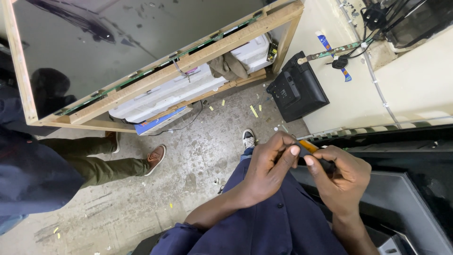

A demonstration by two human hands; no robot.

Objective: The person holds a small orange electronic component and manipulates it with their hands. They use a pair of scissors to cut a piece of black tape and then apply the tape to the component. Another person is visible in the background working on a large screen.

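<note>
Seen from the head camera, a small orange-and-black tool [315, 153] is pinched between the left hand [269, 172] and right hand [342, 179], near centre. A wood-framed dark panel [137, 42] is seen far left, a black casing [297, 89] far right.

A large dark flat screen panel [118, 42] in a wooden frame [188, 61] fills the upper left; white rectangular boxes [170, 92] sit beneath it.

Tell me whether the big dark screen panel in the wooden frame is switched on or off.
Off, it seems: the screen panel in the wooden frame is uniformly dark, showing only dim reflections and smudges, no lit picture.
</note>
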